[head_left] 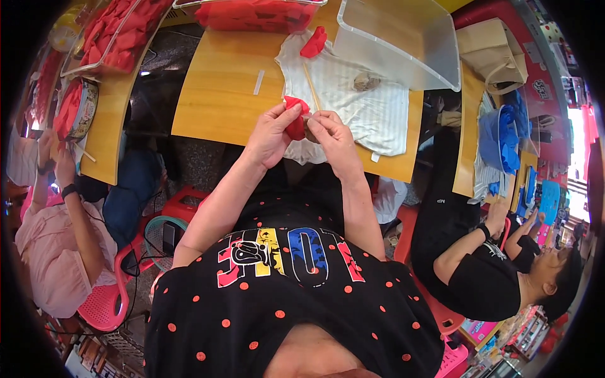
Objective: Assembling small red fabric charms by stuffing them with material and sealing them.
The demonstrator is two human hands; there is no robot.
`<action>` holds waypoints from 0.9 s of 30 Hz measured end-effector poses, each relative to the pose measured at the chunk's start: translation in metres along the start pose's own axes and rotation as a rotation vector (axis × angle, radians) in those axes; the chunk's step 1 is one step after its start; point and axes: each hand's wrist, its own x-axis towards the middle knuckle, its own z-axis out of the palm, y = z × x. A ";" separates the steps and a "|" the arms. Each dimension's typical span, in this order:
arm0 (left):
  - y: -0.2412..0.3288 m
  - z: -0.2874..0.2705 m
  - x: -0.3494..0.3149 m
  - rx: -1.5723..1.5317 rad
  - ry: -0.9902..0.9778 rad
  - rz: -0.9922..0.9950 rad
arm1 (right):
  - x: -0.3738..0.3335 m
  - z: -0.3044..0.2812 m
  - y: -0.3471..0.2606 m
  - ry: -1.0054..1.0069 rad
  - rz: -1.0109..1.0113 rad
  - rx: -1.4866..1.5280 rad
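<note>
Near the front edge of the table, both my hands meet over a small red piece of cloth [295, 128]. My left hand [271, 133] is closed on it, thumb pressed on top. My right hand [335, 138] pinches beside it, next to a small brownish bit; what its fingertips hold is too small to make out. Just beyond them a thin wooden stick [311, 85] lies on a white striped cloth [386, 116]. On that cloth also rest a folded red piece [313, 42] and a grey-brown lump [366, 81], perhaps thread.
A clear plastic bin [397, 47] stands at the far right of the wooden table [217, 94]; a tub of red pieces [258, 16] is at the back. A white strip [259, 82] lies left. People work at tables on both sides, one by a blue bucket [499, 140].
</note>
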 end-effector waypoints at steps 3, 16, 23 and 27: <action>-0.003 -0.001 -0.002 -0.007 0.000 -0.021 | 0.000 0.002 -0.001 0.024 0.063 0.010; -0.012 0.004 -0.001 0.043 -0.015 0.062 | -0.003 0.014 -0.016 0.289 -0.046 -0.201; -0.008 0.004 -0.006 0.159 0.010 0.043 | -0.003 -0.002 -0.013 0.062 -0.155 -0.606; -0.008 0.006 -0.008 0.197 -0.075 0.110 | -0.005 0.004 -0.016 0.112 -0.136 -0.561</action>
